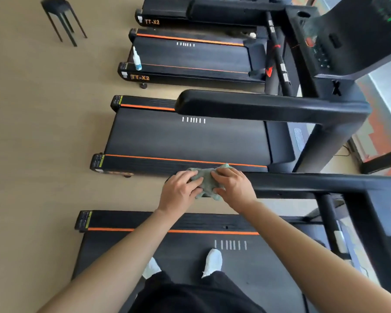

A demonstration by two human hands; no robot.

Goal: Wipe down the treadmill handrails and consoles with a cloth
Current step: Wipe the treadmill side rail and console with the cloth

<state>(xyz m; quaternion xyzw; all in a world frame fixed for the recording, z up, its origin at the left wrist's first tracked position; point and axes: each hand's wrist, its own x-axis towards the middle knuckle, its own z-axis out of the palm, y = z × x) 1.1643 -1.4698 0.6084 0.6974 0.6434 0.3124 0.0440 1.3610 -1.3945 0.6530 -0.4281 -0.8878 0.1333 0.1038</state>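
Observation:
A grey-green cloth (205,181) is bunched over the free end of the black handrail (303,185) of the treadmill I stand on. My left hand (180,192) grips the cloth's left side with curled fingers. My right hand (231,185) grips its right side, fingers wrapped over the cloth and rail. The rail runs right to the console frame (384,211). The rail's tip is hidden under cloth and hands.
Several more treadmills lie side by side ahead; the nearest one's handrail (257,107) and a further console (339,41) show. A spray bottle (136,59) stands on a far deck. A black stool (61,19) is on the wooden floor at top left.

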